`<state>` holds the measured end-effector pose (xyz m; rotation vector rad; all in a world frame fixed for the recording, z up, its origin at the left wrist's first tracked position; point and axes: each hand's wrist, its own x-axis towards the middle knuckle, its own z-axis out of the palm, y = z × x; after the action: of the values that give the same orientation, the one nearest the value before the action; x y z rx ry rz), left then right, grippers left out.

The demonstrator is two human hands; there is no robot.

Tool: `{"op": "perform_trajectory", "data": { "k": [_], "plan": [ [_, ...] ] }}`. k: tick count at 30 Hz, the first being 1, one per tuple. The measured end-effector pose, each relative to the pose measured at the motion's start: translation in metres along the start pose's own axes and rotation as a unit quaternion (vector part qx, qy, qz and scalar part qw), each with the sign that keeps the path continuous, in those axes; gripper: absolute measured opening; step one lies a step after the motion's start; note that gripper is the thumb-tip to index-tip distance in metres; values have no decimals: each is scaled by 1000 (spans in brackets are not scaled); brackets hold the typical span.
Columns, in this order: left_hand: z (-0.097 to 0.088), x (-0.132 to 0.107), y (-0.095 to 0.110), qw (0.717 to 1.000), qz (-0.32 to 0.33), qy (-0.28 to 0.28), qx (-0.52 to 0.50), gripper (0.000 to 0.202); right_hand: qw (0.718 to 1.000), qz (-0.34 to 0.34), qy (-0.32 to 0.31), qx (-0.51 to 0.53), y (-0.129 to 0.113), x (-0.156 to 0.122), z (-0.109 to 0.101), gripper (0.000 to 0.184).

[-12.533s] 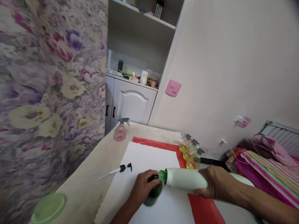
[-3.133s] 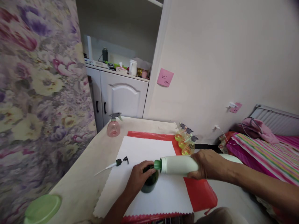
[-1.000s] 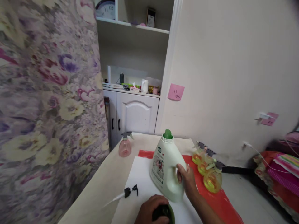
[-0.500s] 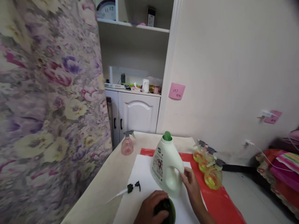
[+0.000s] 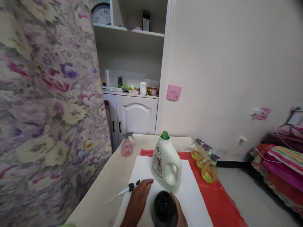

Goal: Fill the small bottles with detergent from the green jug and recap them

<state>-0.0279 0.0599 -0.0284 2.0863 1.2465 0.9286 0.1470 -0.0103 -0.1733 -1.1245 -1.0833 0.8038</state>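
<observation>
A pale green detergent jug (image 5: 161, 162) stands upright on white paper, a green piece (image 5: 165, 135) sticking out of its mouth. Closer to me is a dark, glossy, rounded bottle (image 5: 163, 208), seen mostly from above, its lower part cut off by the frame. My right hand (image 5: 179, 210) is curled around the bottle's right side. To the left of it, my left hand (image 5: 140, 199) is held with fingers stretched out, nothing in them, apart from the bottle. Beside that hand lies a pump dispenser (image 5: 131, 187) with a dark head, partly covered, and a long pale tube.
A pink spray bottle (image 5: 127, 148) stands at the table's far left. Several spray bottles with yellow liquid (image 5: 209, 172) line the right on a red sheet (image 5: 219, 201). Behind are a white cabinet (image 5: 139, 113) and a wall; a floral curtain (image 5: 52, 119) hangs left.
My right hand has left the jug's handle and come down to the dark bottle. My left hand has let go of the bottle's top and moved left, beside the pump dispenser.
</observation>
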Motion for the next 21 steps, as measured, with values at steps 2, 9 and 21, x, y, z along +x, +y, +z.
{"op": "perform_trajectory", "data": {
  "k": [2, 9, 21],
  "plan": [
    [-8, 6, -16, 989, -21, 1, 147, 37, 1000, -1, 5, -11, -2, 0, 2, 113],
    [-13, 11, -51, 942, -109, -30, 316, 41, 995, 6, 11, -95, -16, -4, 2, 101],
    [-22, 15, -50, 919, -121, -31, 374, 41, 995, 14, 41, -88, -29, -7, 1, 97]
  ]
}}
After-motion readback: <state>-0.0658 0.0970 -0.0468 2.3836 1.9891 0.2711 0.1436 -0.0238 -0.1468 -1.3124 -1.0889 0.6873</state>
